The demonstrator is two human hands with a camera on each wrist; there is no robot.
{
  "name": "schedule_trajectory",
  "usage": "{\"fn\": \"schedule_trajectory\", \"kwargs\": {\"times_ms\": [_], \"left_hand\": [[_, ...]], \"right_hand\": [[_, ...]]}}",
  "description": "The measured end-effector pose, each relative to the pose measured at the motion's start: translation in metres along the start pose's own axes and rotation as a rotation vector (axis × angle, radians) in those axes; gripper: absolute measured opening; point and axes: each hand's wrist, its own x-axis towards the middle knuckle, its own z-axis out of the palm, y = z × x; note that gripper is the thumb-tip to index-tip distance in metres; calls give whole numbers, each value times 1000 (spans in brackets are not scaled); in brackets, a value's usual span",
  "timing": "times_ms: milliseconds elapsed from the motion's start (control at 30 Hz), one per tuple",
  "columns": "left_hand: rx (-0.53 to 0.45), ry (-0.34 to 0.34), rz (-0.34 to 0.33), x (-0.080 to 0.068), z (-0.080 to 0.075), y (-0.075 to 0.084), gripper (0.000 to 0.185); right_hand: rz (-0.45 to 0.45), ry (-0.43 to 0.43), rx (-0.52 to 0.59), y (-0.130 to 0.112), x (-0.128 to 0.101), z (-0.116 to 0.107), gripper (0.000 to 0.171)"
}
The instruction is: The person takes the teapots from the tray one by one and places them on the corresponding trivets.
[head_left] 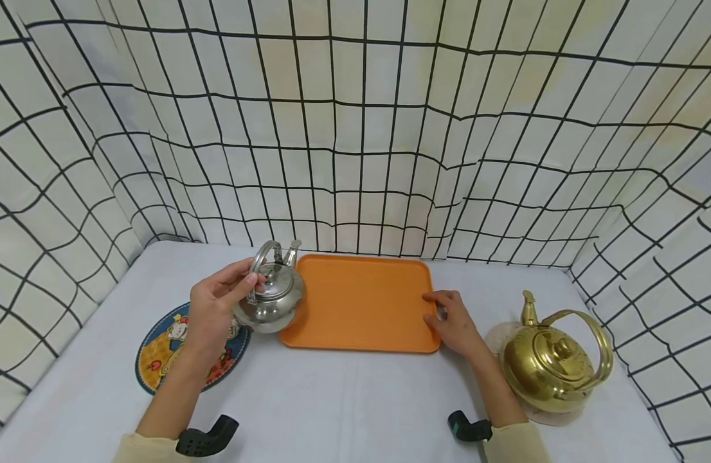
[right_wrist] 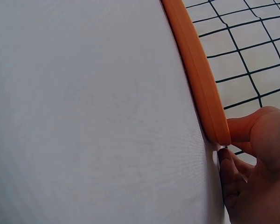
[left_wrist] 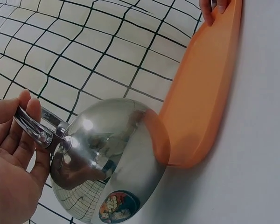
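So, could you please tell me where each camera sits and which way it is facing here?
Head: worn on the head, looking forward and down at the orange tray, the silver kettle and the gold kettle; both forearms show.
Left wrist: beside the left hand, facing the silver kettle it grips by the handle.
Right wrist: low over the table, by the right hand holding the tray's edge.
All three views share the tray.

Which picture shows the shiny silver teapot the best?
The head view: the whole silver teapot shows there, with lid, spout and handle, gripped by the left hand beside the orange tray. The left wrist view shows only its mirrored belly up close. The right wrist view shows none of it.
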Motion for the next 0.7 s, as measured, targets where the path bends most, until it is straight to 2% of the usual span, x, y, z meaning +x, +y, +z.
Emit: {"fn": "schedule_trajectory", "kwargs": {"times_ms": [367, 700], "left_hand": [[-10, 25, 5, -1, -6, 0, 39], [-145, 29, 41, -4, -12, 0, 26]], "right_hand": [[5, 1, 4, 0, 0, -1, 41], [3, 8, 10, 1, 0, 0, 41]]}}
